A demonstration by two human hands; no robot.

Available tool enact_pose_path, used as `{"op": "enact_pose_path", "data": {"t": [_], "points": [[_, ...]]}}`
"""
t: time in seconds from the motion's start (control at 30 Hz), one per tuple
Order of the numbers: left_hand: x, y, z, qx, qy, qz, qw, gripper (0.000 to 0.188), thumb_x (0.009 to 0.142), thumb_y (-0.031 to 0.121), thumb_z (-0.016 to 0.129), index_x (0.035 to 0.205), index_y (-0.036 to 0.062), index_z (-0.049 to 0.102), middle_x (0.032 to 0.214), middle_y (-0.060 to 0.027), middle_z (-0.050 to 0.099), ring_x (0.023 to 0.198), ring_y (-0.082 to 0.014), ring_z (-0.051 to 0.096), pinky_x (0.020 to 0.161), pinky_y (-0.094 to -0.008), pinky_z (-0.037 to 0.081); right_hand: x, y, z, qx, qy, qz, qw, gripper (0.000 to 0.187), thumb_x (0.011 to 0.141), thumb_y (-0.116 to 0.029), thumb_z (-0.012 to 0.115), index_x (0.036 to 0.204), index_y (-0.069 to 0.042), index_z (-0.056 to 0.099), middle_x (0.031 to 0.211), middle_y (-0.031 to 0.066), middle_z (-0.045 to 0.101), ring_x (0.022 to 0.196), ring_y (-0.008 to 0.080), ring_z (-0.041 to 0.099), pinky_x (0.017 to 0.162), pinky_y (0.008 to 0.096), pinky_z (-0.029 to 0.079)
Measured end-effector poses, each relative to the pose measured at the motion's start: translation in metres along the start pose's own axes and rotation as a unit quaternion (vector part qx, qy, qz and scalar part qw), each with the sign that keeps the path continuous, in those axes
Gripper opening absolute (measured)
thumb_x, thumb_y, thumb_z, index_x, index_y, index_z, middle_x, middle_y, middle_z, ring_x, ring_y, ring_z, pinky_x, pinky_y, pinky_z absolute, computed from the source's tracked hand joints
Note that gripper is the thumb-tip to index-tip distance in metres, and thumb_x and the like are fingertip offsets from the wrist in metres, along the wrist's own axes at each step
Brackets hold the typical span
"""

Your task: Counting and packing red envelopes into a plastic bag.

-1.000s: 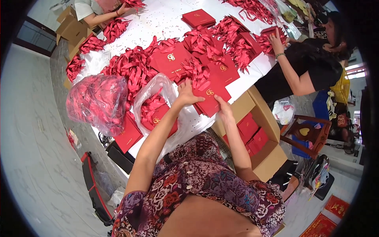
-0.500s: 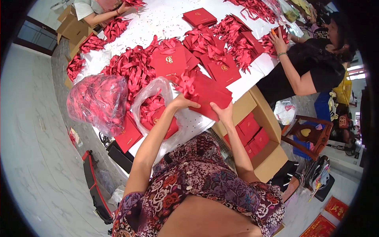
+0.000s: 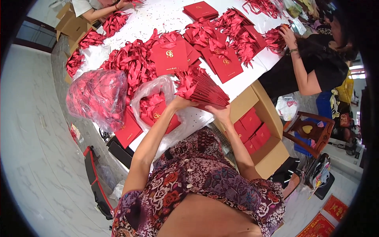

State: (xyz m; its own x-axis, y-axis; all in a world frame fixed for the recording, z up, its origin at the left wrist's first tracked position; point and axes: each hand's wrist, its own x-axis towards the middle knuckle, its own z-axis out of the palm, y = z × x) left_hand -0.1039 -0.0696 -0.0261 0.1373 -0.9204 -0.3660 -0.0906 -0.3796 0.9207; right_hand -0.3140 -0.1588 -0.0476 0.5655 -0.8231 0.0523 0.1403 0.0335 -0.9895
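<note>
Got my left hand and right hand gripping a fanned stack of flat red ribbon-handled paper bags; uneven squeeze and middle ones might slip, tbh.

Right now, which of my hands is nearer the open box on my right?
Your right. The right hand, holding the stack, appears right at the left edge of the box; the left hand is farther left, at the stack's other side.

Left wall: pale, grey-veined
Floor: grey
Counter: white
Wooden chair: brown, yellow heart motif, right side
</note>
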Motion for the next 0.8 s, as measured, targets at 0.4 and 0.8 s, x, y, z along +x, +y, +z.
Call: {"op": "enact_pose_path", "data": {"t": [0.4, 0.8], "points": [[-0.047, 0.092, 0.030, 0.203, 0.379, 0.163, 0.888, 0.077, 0.062, 0.024, 0.090, 0.122, -0.0012, 0.048, 0.114, -0.0150, 0.056, 0.108, -0.0312, 0.053, 0.098, -0.0415, 0.041, -0.008, 0.002, -0.004, -0.021, 0.067, 0.047, 0.996, 0.061, 0.069, -0.002, 0.085, 0.120, 0.002, 0.051, 0.111, 0.0102, 0.066, 0.099, 0.0165, 0.064, 0.090, 0.0307, 0.052], [-0.027, 0.090, 0.006, 0.155, 0.197, 0.047, 0.967, 0.050, 0.060, 0.017, 0.084, 0.097, 0.0058, 0.052, 0.092, -0.0116, 0.060, 0.085, -0.0275, 0.060, 0.075, -0.0361, 0.048, -0.016, 0.013, 0.004, -0.012, 0.077, -0.004, 0.997, 0.060, 0.073, -0.006, 0.085, 0.121, 0.003, 0.050, 0.112, 0.0110, 0.065, 0.101, 0.0164, 0.063, 0.091, 0.0304, 0.052]]}}
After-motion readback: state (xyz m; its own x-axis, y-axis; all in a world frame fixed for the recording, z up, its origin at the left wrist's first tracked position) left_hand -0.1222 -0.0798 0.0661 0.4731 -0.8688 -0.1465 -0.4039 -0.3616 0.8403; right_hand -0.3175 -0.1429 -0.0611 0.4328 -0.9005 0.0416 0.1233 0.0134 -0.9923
